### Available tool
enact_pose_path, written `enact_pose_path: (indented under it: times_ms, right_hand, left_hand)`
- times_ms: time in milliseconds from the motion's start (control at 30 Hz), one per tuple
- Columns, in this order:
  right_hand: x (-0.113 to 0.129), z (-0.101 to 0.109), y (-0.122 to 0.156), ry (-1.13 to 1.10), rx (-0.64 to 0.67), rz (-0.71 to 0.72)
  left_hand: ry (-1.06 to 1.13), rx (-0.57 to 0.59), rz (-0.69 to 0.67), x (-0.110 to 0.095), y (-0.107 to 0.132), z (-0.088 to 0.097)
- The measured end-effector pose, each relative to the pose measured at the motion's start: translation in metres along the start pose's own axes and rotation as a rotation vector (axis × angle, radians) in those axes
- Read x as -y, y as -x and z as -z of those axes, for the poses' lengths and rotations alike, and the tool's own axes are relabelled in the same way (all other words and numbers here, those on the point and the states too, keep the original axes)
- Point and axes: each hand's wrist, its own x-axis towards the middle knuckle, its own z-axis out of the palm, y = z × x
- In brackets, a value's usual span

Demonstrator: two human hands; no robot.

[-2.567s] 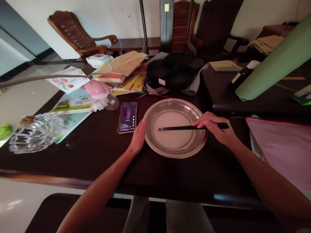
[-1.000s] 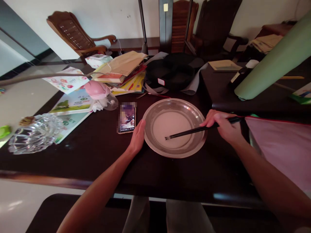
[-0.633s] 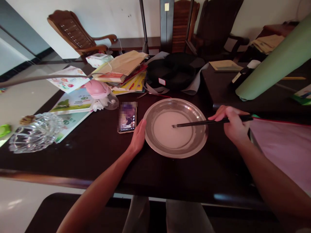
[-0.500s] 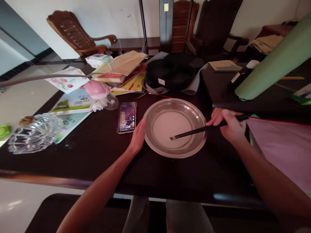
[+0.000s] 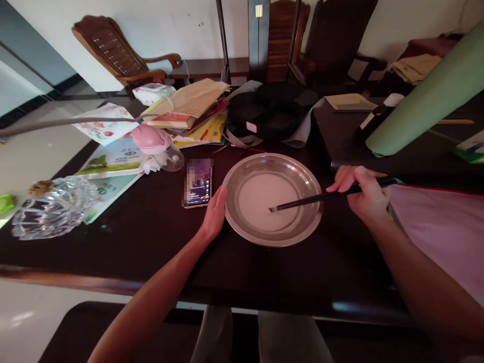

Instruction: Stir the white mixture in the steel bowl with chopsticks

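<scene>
A round metal pan [image 5: 308,174] with pale white liquid in it lies on the dark table in front of me. My right hand [image 5: 363,194] is closed on a pair of black chopsticks [image 5: 313,199], whose tips dip into the liquid near the pan's middle. My left hand [image 5: 215,214] rests flat against the pan's left rim, fingers straight and together. A phone [image 5: 197,182] with a lit screen lies just left of that hand.
Books and papers [image 5: 185,113], a pink lidded cup [image 5: 155,143] and a glass dish [image 5: 53,206] crowd the left and back. A black bag [image 5: 270,113] lies behind the pan. A green roll [image 5: 427,96], a dark bottle [image 5: 376,118] and pink cloth [image 5: 442,227] fill the right.
My right hand has kept moving the chopstick tips around in the liquid, from the left part toward the middle. My left hand and the pan have stayed put.
</scene>
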Motion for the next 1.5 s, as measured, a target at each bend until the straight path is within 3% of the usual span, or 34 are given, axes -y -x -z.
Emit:
enact_pose_path:
  times_ms: [167,233,300,500,633,733,800,867,933,1000,1067,1167,1267,1333,1400,1500]
  right_hand:
    - [0.005,-0.009,0.005,0.116,0.285,-0.041]
    - [0.006,-0.011,0.006,0.21,0.338,-0.03]
    - [0.007,-0.01,0.005,0.256,0.302,-0.011]
    - [0.002,0.001,0.0,0.093,-0.035,-0.005]
    - [0.003,-0.002,0.001,0.014,0.102,-0.025]
    - [0.007,-0.01,0.004,0.109,0.293,-0.041]
    - [0.008,-0.012,0.006,0.199,0.344,-0.029]
    - [0.006,-0.01,0.006,0.245,0.3,-0.012]
    - [0.003,-0.006,0.004,0.229,0.17,-0.009]
    - [0.0,-0.002,0.002,0.147,0.032,0.004]
    - [-0.001,0.0,0.001,0.034,-0.019,0.032]
    - [-0.001,-0.002,0.001,-0.048,0.108,0.033]
    - [0.003,-0.008,0.004,0.073,0.299,0.002]
    - [0.005,-0.011,0.006,0.182,0.359,0.006]
    - [0.006,-0.01,0.006,0.234,0.331,0.021]
    - [0.004,-0.004,0.003,0.181,0.142,0.021]
  left_hand:
    - [-0.001,0.008,0.019,0.001,-0.001,0.0]
    - [0.001,0.015,0.018,0.001,-0.001,0.0]
    - [-0.005,0.012,0.005,0.001,-0.001,0.0]
    - [-0.027,0.0,-0.011,-0.003,0.0,-0.001]
    - [-0.023,0.008,-0.004,-0.003,0.0,-0.001]
    - [-0.012,0.01,0.009,-0.002,0.0,0.0]
    - [-0.003,0.011,0.011,0.0,-0.001,0.0]
    - [0.001,0.013,0.008,0.0,-0.001,0.0]
    - [-0.009,0.012,0.006,-0.001,-0.001,-0.001]
    - [-0.018,0.006,0.008,-0.003,0.0,-0.001]
    - [-0.018,0.004,0.011,-0.003,0.0,0.0]
    - [0.0,0.005,0.014,-0.001,0.0,0.0]
    - [0.005,0.004,0.006,0.001,-0.001,0.0]
    - [0.0,0.004,0.0,0.001,-0.001,0.0]
    - [-0.015,0.005,-0.008,0.001,-0.001,0.0]
    - [-0.037,0.009,-0.016,-0.002,-0.001,0.0]
